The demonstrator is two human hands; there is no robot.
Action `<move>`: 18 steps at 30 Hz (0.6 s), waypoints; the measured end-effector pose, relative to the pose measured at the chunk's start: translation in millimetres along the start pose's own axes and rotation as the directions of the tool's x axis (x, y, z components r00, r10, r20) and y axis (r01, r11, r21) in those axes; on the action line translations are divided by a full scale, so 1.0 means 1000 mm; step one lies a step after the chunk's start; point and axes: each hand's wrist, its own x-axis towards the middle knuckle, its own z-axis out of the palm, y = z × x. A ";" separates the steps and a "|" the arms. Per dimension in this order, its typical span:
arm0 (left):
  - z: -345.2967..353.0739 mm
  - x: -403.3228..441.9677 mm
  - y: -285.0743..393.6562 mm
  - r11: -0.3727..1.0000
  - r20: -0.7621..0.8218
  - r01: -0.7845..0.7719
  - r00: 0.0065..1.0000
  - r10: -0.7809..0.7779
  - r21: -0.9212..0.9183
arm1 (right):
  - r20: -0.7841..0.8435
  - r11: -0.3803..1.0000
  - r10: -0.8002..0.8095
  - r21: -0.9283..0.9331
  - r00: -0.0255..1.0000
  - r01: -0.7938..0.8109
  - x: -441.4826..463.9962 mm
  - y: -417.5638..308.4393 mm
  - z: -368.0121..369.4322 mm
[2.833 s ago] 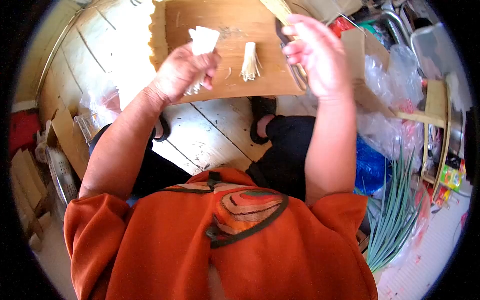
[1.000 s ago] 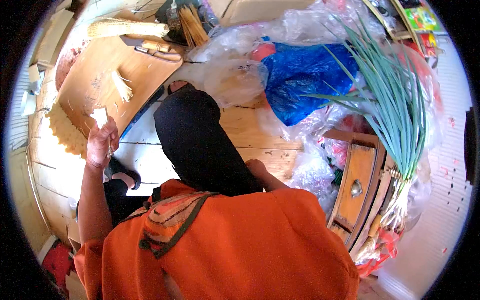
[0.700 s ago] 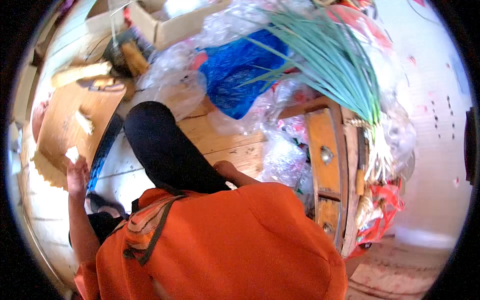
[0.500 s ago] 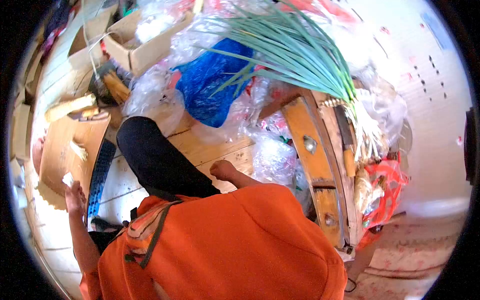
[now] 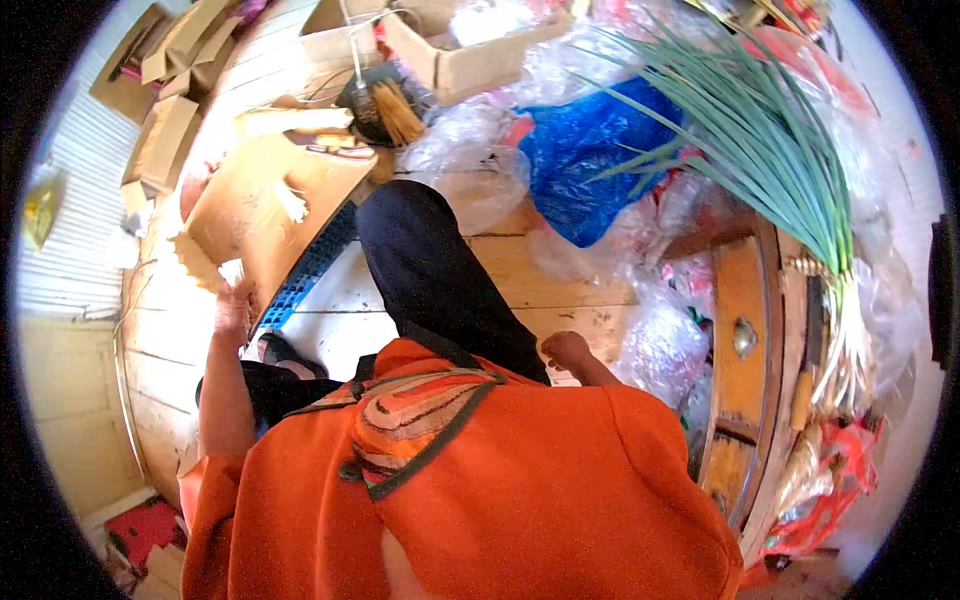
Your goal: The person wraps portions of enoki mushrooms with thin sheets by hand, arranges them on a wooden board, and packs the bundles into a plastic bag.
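Low on the left, my left hand is closed on a small white piece that sticks up from the fingers; its kind is unclear. That hand is at the near edge of a tilted brown cardboard sheet, where a pale, frayed scrap lies. Under the sheet shows a blue plastic crate. Beside my dark-trousered knee, my right hand is curled closed, and whatever it may hold is hidden. Clear plastic bags lie just right of it.
A blue plastic bag lies among clear bags ahead. Long green onions rest over a wooden drawer cabinet on the right, near a knife. An open cardboard box and a straw brush are farther off.
The view has swung left, so the surroundings sit farther right, and boxes and a wall show at left. My left hand still grips the white piece; my right hand remains closed.
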 end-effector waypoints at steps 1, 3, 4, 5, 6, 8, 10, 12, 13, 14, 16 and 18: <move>-0.007 0.000 -0.002 0.997 -0.032 0.056 0.998 -0.054 0.045 | 0.006 0.982 -0.145 -0.119 0.989 0.145 0.012 -0.005 0.003; -0.012 -0.010 0.001 0.981 -0.115 0.149 0.984 -0.135 0.123 | -0.035 0.991 -0.103 0.087 0.994 0.106 0.017 -0.025 -0.002; -0.009 -0.019 0.006 0.990 -0.084 0.128 0.989 -0.122 0.061 | -0.078 0.954 -0.030 0.294 0.997 0.052 0.018 -0.039 -0.010; -0.006 -0.025 0.008 0.986 -0.117 0.120 0.987 -0.106 0.114 | -0.065 0.955 -0.041 0.292 0.997 0.058 0.027 -0.048 -0.014; -0.005 -0.029 0.009 0.979 -0.147 0.115 0.985 -0.091 0.168 | -0.041 0.958 -0.021 0.285 0.999 0.032 0.037 -0.057 -0.019; -0.017 -0.026 -0.002 0.975 -0.153 0.185 0.974 -0.166 0.120 | -0.010 0.962 -0.011 0.273 1.000 0.013 0.052 -0.070 -0.028; -0.021 -0.026 -0.008 0.951 -0.189 0.229 0.963 -0.191 0.208 | -0.046 0.903 -0.039 0.426 0.998 0.055 0.067 -0.084 -0.033; -0.037 -0.017 -0.033 0.941 -0.141 0.228 0.970 -0.198 0.250 | -0.035 0.914 -0.077 0.397 0.996 0.085 0.081 -0.089 -0.035; -0.045 -0.013 -0.048 0.943 -0.123 0.251 0.966 -0.229 0.218 | -0.038 0.922 -0.103 0.372 0.994 0.110 0.088 -0.094 -0.035; -0.039 -0.018 -0.048 0.923 -0.123 0.251 0.967 -0.224 0.292 | -0.079 0.958 -0.186 0.206 0.979 0.198 0.091 -0.098 -0.038; -0.002 -0.040 -0.030 0.785 -0.115 0.227 0.974 -0.197 0.577 | -0.031 0.921 -0.382 -0.094 0.924 0.378 0.105 -0.114 -0.044; 0.028 -0.061 -0.012 0.670 -0.104 0.204 0.977 -0.187 0.714 | 0.031 0.901 -0.413 -0.130 0.910 0.413 0.115 -0.130 -0.052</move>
